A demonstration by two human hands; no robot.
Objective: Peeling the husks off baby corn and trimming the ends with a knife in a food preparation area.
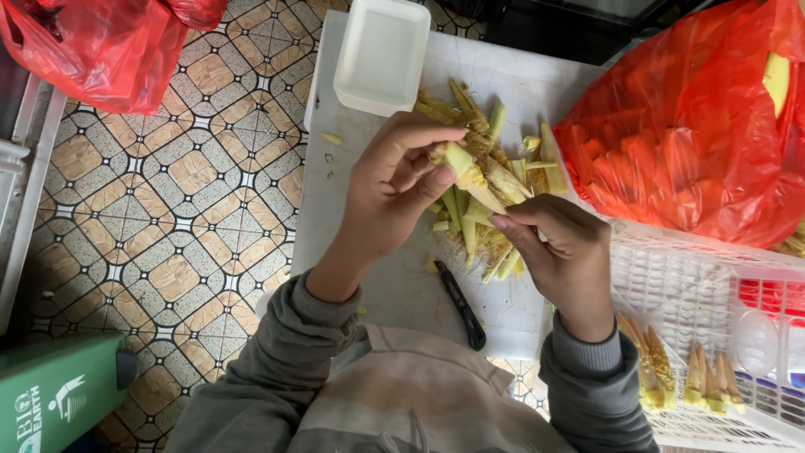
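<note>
Baby corn ear [470, 178], part husked, sits mid-board, held between both hands. Left hand [394, 189] fingers curled narrow around its upper end, thumb pressing the husk. Right hand [560, 252] at 4 o'clock from the ear, fingertips pinched on a husk strip at the lower end.

Husk pile [495, 168] directly under and at 12 to 2 o'clock of the ear, touching both hands. White cutting board [377, 277] carries all of it; bare board at 8 to 9 o'clock, running to the left edge. Black knife [461, 306] lies at 6 o'clock, tip just beside the pile, handle near the board's near edge. White tray [381, 54] at 11 o'clock, overhanging the far edge.

Red bag of corn [688, 143] crowds the right edge at 2 o'clock. White basket [713, 335] at 4 o'clock, peeled ears [671, 369] inside. Tiled floor [168, 210] at 9 o'clock, open. Second red bag [101, 46] at 10 o'clock, green bin [50, 403] at 8 o'clock, both well apart.
</note>
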